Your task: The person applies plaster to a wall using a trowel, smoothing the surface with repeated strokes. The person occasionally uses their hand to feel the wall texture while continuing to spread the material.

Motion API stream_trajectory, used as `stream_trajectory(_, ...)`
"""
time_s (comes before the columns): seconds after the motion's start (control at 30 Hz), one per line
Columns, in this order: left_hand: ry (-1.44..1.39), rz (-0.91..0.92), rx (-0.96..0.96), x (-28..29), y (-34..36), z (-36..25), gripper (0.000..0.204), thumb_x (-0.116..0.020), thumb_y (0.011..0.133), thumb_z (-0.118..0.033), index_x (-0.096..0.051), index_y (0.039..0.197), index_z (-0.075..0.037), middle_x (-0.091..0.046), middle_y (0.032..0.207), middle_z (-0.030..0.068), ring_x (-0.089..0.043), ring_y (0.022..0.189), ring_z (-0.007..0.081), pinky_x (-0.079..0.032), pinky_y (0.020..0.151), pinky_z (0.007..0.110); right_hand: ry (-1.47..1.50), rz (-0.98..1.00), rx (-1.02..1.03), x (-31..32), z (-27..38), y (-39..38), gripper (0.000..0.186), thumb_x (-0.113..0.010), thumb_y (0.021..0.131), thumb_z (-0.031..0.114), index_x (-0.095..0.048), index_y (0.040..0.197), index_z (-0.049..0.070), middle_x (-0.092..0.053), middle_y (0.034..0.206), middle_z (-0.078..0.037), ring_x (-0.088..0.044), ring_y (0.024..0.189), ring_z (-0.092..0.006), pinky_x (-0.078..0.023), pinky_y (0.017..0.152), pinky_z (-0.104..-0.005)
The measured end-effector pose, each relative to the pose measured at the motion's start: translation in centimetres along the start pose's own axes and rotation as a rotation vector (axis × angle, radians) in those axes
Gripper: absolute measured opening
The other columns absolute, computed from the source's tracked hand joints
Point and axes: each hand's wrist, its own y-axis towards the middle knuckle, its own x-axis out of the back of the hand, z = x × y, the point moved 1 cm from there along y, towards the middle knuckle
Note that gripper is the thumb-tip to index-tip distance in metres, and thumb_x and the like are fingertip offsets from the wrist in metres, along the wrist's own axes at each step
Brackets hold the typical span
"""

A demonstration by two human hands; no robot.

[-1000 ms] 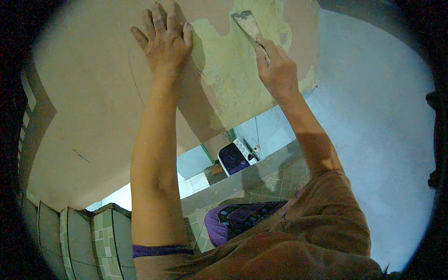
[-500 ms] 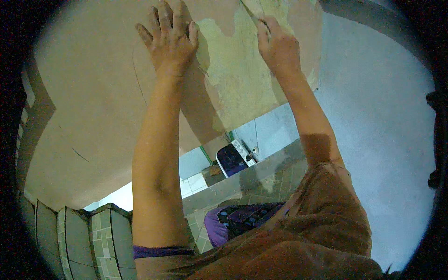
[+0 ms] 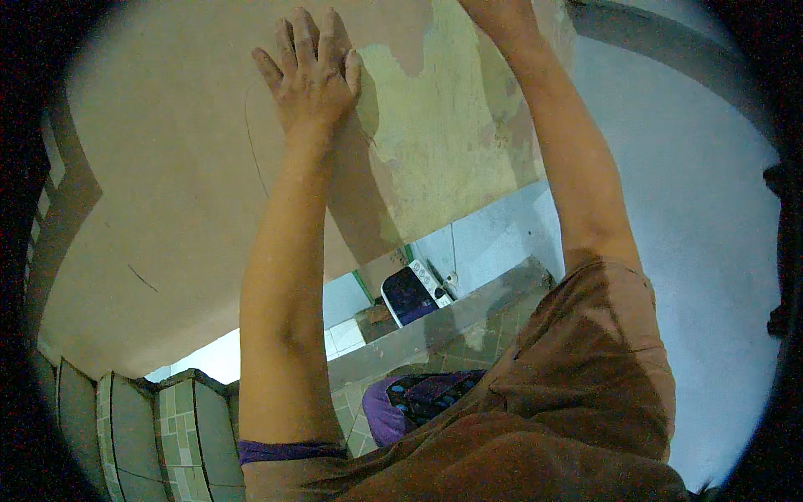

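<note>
1. Presently, the left hand (image 3: pixel 314 88) is resting against the brownish wall (image 3: pixel 167 209), its fingers spreading apart and seemingly gripping nothing; if it is bearing weight, a dusty surface could be letting it slip.
2. The right hand (image 3: pixel 506 21) is lying partly beyond the upper edge; its fingers are not showing, so one cannot tell whether they are gripping anything, and misplaced contact could be going unseen.
3. A ragged, pale yellow-green patch (image 3: pixel 443 125) is occupying the wall between the left hand and the right forearm (image 3: pixel 573 142); weak adhesion could be causing further flaking.
4. A dark-lidded white appliance (image 3: pixel 410 297) is standing below, beyond a grey ledge (image 3: pixel 397 345); loose fragments, if falling, could be soiling it.
</note>
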Motion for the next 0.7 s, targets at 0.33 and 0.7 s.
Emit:
stream_trajectory(0.33,-0.05,0.026,0.027,0.8,0.6,-1.1,0.063,-0.051,0.095,-0.048,-0.042,0.153,-0.026,-0.036,0.159,0.0118,-0.03,0.149,0.0349,-0.014,0.117,0.07,-0.044,0.041,-0.073,0.7,-0.3,8.0,0.037,-0.062,0.094,0.021,-0.069,0.115,-0.008,-0.07,0.11,-0.029,-0.069,0.104,-0.0398,-0.053,0.089,-0.0457)
stream_trajectory(0.7,-0.092,0.011,0.037,0.9,0.6,-1.3,0.063,-0.053,0.095,-0.047,-0.042,0.153,-0.027,-0.034,0.16,0.0113,-0.029,0.149,0.0343,-0.014,0.118,0.069,0.026,0.024,-0.148,0.2,-0.8,8.6,0.035,-0.061,0.092,0.018,-0.07,0.116,-0.007,-0.071,0.11,-0.029,-0.07,0.103,-0.0388,-0.054,0.088,-0.0443)
